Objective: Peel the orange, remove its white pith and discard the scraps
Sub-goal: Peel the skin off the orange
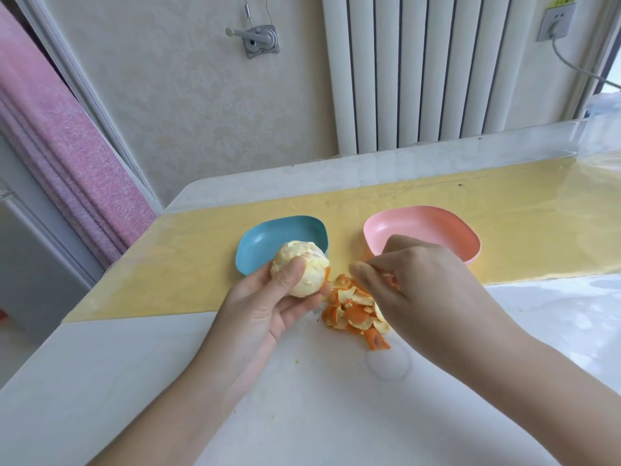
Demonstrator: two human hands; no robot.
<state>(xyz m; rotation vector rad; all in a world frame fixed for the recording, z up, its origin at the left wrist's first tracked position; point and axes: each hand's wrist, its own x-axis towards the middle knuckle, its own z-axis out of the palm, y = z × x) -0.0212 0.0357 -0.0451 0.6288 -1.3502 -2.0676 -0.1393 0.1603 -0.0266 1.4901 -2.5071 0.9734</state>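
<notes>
Head view: found writing on the yellow sticker (559, 3) above the wall socket (554, 24) too small to read. Gripped the mostly peeled orange (304, 264) in the left hand (268, 309), palm up, thumb across its front, just before the blue dish (265, 235). Curled the right hand (423, 280) knuckles-up over the peel pile (354, 312) on the surface (319, 398), pinching a peel scrap (390, 279).

Bright, soft daylight, strongest from the right, where the glossy bench (554, 297) washes out in white glare and rippled reflections. Shadows beneath the hands are faint. The left hand (268, 307) and its orange (309, 260) look sharp; the right hand (426, 280), pinching a peel scrap (389, 279), is slightly blurred. Wide-angle distortion bows the radiator (420, 72) and bench edges.
</notes>
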